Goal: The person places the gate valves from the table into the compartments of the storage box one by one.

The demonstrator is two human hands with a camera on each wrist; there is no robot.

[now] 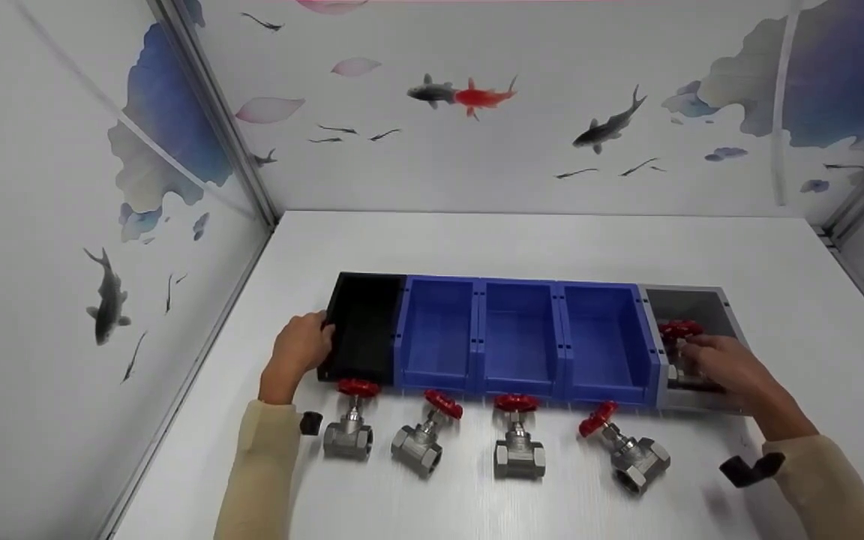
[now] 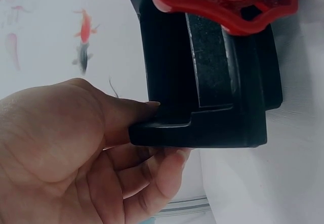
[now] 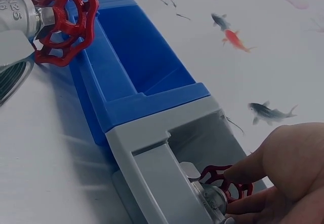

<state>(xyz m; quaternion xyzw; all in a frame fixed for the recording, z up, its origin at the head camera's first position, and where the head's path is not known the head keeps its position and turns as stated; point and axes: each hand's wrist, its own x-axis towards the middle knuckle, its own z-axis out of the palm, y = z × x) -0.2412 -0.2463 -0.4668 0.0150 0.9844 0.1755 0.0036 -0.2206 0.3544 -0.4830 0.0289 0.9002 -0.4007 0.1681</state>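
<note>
My left hand [image 1: 301, 346] pinches the side wall of a black bin [image 1: 363, 322] at the left end of a bin row. In the left wrist view the thumb lies inside that wall, with the fingers curled outside. At the other end, my right hand [image 1: 728, 367] reaches into a grey bin [image 1: 691, 302] and grips a gate valve [image 3: 215, 197] by its red handwheel [image 3: 245, 189]. The valve's steel body sits low inside the bin, partly hidden by the front wall in the right wrist view.
Between the end bins stand three blue bins [image 1: 520, 337]. Several more red-wheeled gate valves lie along the row's front, one by the black bin [image 1: 348, 436], another angled near the grey bin [image 1: 638, 461]. Fish-patterned white walls [image 1: 492, 165] enclose the white table [image 1: 537, 240].
</note>
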